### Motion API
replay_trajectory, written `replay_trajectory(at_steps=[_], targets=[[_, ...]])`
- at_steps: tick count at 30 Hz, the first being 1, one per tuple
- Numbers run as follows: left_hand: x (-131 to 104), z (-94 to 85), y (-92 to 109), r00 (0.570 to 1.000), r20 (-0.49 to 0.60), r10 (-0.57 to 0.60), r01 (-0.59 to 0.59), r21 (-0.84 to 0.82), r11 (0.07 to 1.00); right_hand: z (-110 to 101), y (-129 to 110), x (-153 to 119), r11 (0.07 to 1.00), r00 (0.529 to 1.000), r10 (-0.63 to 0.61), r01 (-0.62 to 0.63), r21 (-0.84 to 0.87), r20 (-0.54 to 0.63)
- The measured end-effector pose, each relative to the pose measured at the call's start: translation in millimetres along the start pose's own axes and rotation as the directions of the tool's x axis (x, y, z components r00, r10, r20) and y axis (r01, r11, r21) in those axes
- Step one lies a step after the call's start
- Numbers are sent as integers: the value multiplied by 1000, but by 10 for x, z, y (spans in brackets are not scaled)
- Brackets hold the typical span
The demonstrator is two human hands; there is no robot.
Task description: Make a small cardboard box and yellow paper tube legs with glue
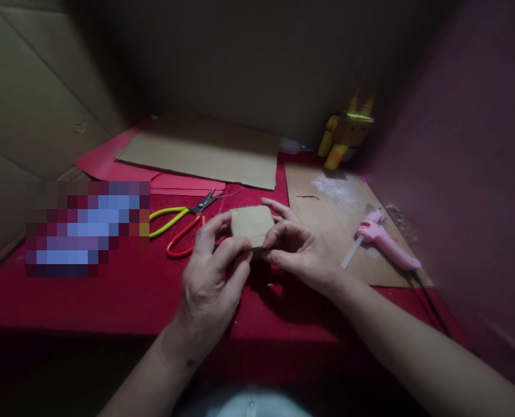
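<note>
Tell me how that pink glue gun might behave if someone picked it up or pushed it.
The pink glue gun looks smooth and hard, so it probably won't bend. Its angled shape suggests it would pivot on the cardboard sheet underneath rather than roll. The dark cord trailing from it might drag when it's lifted.

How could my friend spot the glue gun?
Look at the red table, then the cardboard sheet on its right side. On that sheet lies the glue gun, whitish stick poking out. Unlike the scissors, it is pink and trails a dark cord.
</note>
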State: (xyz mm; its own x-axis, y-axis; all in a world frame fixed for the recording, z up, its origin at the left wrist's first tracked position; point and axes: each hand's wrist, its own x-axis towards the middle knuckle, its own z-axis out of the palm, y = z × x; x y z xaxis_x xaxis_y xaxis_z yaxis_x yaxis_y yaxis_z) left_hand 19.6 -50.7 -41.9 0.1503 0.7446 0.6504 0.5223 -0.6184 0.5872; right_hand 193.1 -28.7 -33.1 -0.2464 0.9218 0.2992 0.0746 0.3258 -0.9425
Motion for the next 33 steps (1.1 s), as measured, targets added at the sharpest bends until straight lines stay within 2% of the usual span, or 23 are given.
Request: replay_trajectory(at_steps=[6,22,24,28,33], targets=[[4,1,3,1000,-6,2,-1,3,1000,0,17,13,995,1000,-12,15,96,-29],[-1,4,2,1000,-10,-1,1,-6,1000,-4,-30,-4,999,1000,-17,18,-41,18],[-5,11,-4,1000,-10,-4,4,-16,1000,19,-45,0,998,1000,-11,11,-58,0],[-9,23,-6,999,-25,-23,22,-47,999,99,-35,15,997,994,-14,6,-79,-112],[-7,21,14,998,-32,-47,45,-66,997,133,-17,23,997,996,-12,5,-82,-89]])
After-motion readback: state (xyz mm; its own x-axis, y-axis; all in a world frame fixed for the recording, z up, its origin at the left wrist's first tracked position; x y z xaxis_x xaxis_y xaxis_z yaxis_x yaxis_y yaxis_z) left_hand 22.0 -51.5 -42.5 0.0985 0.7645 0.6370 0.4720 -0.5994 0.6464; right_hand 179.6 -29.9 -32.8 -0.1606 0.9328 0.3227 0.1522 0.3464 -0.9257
